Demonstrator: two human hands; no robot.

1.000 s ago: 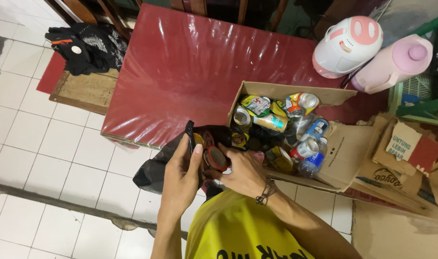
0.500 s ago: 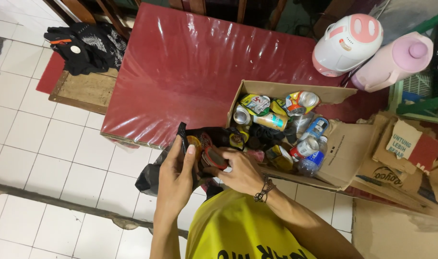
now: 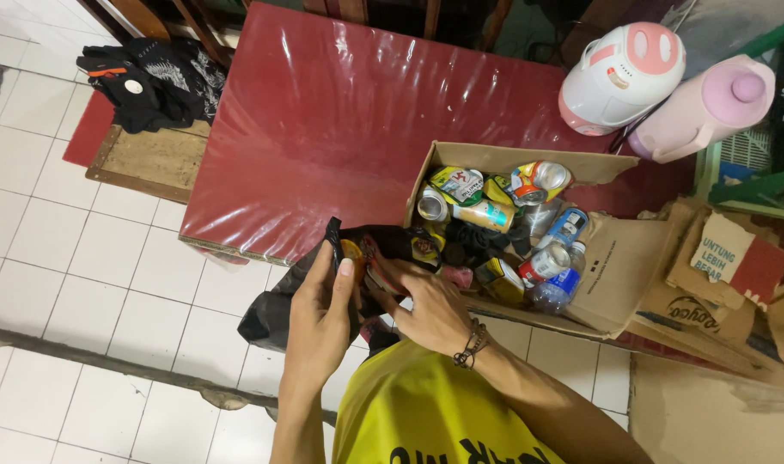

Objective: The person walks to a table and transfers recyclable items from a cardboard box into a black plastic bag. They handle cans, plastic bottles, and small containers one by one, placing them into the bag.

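My left hand [image 3: 319,314] grips the rim of a black plastic bag [image 3: 267,314] and holds its mouth up at the near edge of the red table [image 3: 323,120]. My right hand [image 3: 430,309] reaches into that mouth, its fingers closed on a crushed red-rimmed can [image 3: 375,277] that is mostly sunk inside the bag. Other cans show in the bag's opening. Just right of my hands an open cardboard box [image 3: 503,158] holds several crushed drink cans and a plastic bottle.
A white and pink rice cooker [image 3: 619,77] and a pink thermos jug [image 3: 701,112] stand at the back right. Flattened cardboard [image 3: 710,283] lies to the right. Black clothing [image 3: 155,82] rests on a wooden board at the left. White tiled floor [image 3: 82,283] lies below.
My right hand has pushed the red-rimmed can further down into the bag, so little of it shows now. My left hand has kept its hold on the bag's rim.
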